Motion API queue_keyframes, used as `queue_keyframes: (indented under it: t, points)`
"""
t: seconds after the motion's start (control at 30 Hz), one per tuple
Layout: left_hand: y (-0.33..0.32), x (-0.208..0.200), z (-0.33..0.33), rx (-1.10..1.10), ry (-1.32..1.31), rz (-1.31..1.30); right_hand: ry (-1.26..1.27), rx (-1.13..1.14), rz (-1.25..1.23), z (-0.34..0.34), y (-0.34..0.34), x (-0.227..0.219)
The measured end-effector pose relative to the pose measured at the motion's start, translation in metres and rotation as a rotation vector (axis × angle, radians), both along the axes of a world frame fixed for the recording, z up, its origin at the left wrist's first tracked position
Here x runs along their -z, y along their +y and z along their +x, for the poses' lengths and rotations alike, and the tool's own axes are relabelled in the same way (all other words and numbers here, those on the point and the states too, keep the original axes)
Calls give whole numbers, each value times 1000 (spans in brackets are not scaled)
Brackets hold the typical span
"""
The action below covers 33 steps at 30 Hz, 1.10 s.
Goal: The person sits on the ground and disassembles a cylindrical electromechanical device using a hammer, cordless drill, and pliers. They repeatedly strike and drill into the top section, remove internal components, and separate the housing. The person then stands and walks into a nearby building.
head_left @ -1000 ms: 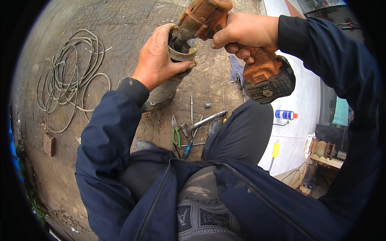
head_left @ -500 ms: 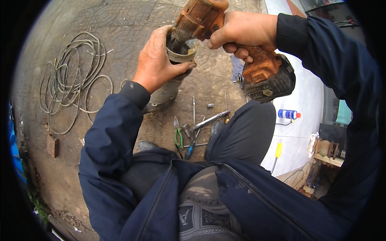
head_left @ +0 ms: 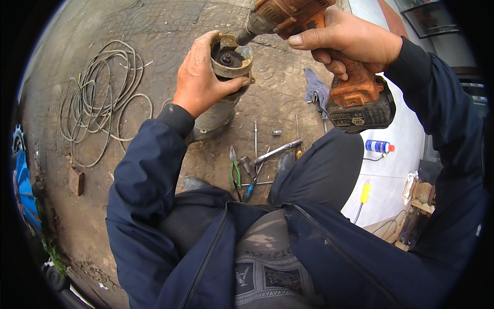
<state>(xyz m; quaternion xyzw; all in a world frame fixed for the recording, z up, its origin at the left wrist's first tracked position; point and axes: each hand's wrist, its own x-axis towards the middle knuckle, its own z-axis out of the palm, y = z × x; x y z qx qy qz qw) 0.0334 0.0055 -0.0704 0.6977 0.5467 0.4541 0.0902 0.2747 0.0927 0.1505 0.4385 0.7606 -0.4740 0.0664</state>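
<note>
My left hand [head_left: 199, 77] is wrapped around the upper rim of a grimy, upright cylindrical pump [head_left: 213, 117], thumb on the near side. Inside its open top a dark nut [head_left: 226, 58] sits on a central shaft. My right hand [head_left: 355, 38] grips the handle of an orange cordless impact wrench [head_left: 290, 15] with a black battery [head_left: 361, 114]. The tool's socket tip [head_left: 245, 36] points down-left, apart from the nut, near the rim's far right edge. The top of the wrench is cut off by the frame.
Between my feet lie green-handled pliers [head_left: 235, 172], a long steel bar [head_left: 280, 150], a small socket [head_left: 277, 132] and a blue-handled tool [head_left: 250, 190]. A coiled cable [head_left: 82, 88] and a brick [head_left: 76, 183] are at left. A grey cloth [head_left: 318, 92] and blue can [head_left: 378, 146] are at right.
The impact wrench has lifted out of the pump's open top and moved right, uncovering the nut and shaft. My left hand keeps its hold on the rim.
</note>
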Motion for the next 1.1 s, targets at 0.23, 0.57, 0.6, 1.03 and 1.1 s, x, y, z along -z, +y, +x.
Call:
queue_keyframes:
  t: [0.23, 0.57, 0.6, 1.03, 1.1]
  points:
    - [-1, -3, 1, 1, 25, -11, -49, -88, 48, 15, 7, 34]
    - [4, -1, -4, 72, 8, 58, 247, 18, 123, 52, -12, 48]
    - [4, -2, -5, 76, 21, 83, 271, 102, 222, 61, -16, 62]
    - [-10, -61, -15, 77, 336, -228, 530, 516, 350, 100, -65, 262]
    - [-12, -69, -14, 71, 299, -273, 549, 565, 138, 103, -60, 264]
